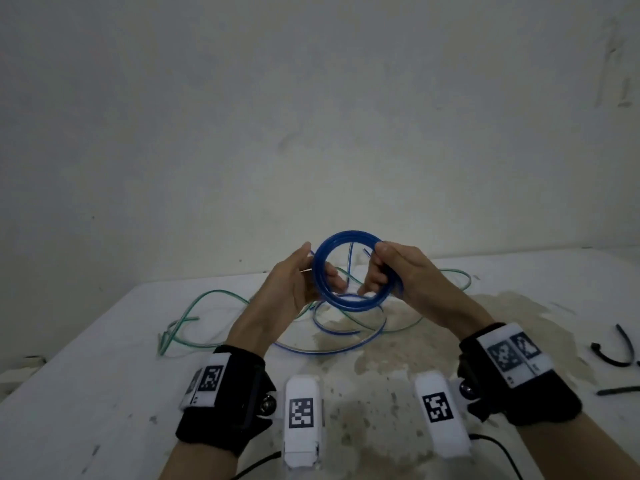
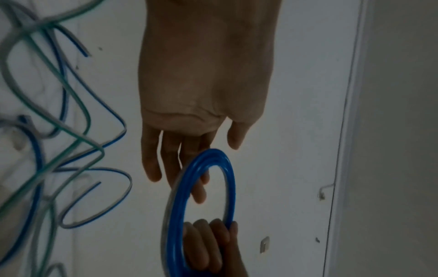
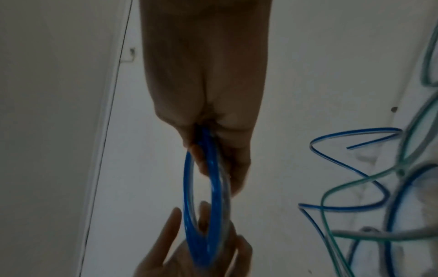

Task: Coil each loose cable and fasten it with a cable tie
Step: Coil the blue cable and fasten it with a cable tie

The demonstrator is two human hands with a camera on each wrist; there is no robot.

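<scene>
A blue cable coil (image 1: 346,233) of several turns is held upright above the white table (image 1: 104,393). My right hand (image 1: 398,268) grips its right side, fingers curled round the turns (image 3: 214,187). My left hand (image 1: 294,289) supports the left side with straight fingers reaching through the ring (image 2: 231,187), thumb apart. A loose blue tail (image 1: 332,331) hangs from the coil and loops on the table below. A green cable (image 1: 214,291) sprawls uncoiled across the table behind and to the left.
Two black cable ties lie at the table's right edge, one curved (image 1: 609,360) and one straight (image 1: 620,390). A plain wall stands close behind the table. A stained patch (image 1: 381,358) marks the table under my hands.
</scene>
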